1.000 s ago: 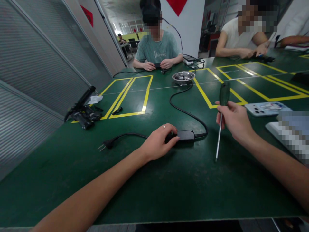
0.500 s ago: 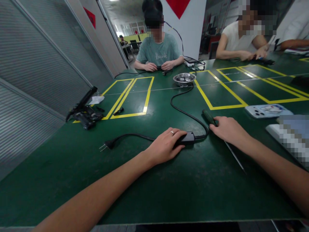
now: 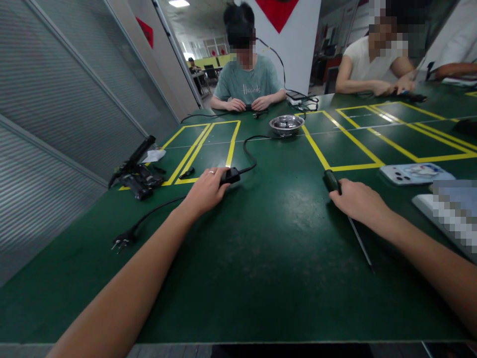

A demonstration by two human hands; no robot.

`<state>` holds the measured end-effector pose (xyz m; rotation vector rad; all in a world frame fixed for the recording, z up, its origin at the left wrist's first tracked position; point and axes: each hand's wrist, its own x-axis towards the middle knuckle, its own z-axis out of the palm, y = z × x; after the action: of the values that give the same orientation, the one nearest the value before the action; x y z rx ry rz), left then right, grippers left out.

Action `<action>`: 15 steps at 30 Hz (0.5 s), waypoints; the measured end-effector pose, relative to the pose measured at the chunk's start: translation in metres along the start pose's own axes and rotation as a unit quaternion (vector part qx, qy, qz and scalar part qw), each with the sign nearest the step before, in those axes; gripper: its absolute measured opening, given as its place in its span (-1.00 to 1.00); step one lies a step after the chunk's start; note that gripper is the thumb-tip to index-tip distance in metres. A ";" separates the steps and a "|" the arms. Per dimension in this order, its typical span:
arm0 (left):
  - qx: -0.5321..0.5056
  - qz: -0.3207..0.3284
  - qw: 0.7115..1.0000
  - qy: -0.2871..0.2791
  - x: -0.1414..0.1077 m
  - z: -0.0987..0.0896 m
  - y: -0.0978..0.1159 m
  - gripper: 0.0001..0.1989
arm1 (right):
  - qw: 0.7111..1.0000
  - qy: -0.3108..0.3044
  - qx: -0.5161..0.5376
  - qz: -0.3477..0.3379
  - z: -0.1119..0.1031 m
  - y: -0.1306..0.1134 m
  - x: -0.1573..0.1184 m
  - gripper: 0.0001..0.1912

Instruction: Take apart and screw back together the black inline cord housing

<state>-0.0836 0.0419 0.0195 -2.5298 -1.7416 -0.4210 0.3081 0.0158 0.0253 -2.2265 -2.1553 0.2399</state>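
My left hand [image 3: 204, 191] grips a black power adapter [image 3: 231, 175] on the green table [image 3: 261, 258], left of centre near a yellow-taped rectangle. Its cable runs back to a plug [image 3: 121, 242] lying at the near left and forward toward a metal bowl [image 3: 286, 124]. My right hand [image 3: 356, 201] rests over a screwdriver lying flat; its dark green handle [image 3: 331, 180] pokes out beyond my fingers and the metal shaft [image 3: 360, 243] points back toward me.
A black tool [image 3: 134, 169] with a white scrap lies at the left edge. A phone [image 3: 415, 173] and a blurred white item [image 3: 447, 211] sit at the right. Two people sit across the table, hands on small devices.
My right hand lowered the upright screwdriver and laid it flat on the table. My left hand dragged the adapter left and away from me, pulling the cable and plug along.
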 end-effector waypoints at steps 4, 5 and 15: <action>-0.032 -0.017 0.999 -0.021 0.001 0.014 -0.031 -0.52 | 1.000 -0.007 -0.004 -0.007 0.001 -0.001 0.000 -0.59; -0.039 -0.018 0.999 -0.012 0.002 0.017 -0.034 -0.53 | 1.000 -0.009 -0.004 -0.005 0.001 -0.001 -0.001 -0.59; -0.046 -0.007 0.998 0.047 0.002 0.025 -0.039 -0.61 | 0.999 0.009 -0.036 0.000 0.002 -0.001 -0.004 -0.56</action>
<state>-0.1139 0.0627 -0.0087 -2.5142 -1.7480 -0.6247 0.3064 0.0118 0.0237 -2.2558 -2.1899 0.1419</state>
